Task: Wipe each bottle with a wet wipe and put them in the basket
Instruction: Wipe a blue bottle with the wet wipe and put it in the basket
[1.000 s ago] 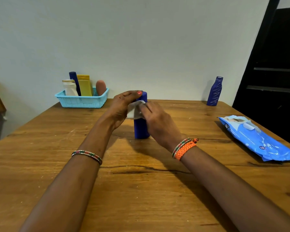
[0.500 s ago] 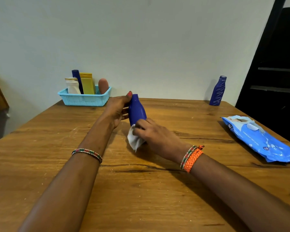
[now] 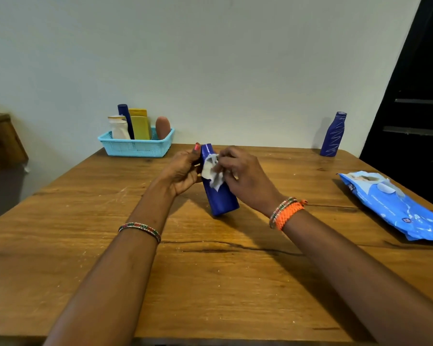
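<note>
Only legible-ish print is on the flat blue plastic wet-wipe pack (image 3: 395,206) lying at the right side of the wooden bench (image 3: 210,283). Small round badge near the pack's near end reads "72", approx. A white line of caps runs along the pack face, too blurred to read w/ certainty. Short dark mark at the pack's far-left corner, unreadable. Dark blue bottle w/ pale diagonal streaks (image 3: 333,134) at the far right edge: pattern only, no text. Bottles in the light blue plastic basket (image 3: 135,147): no readable labels.
</note>
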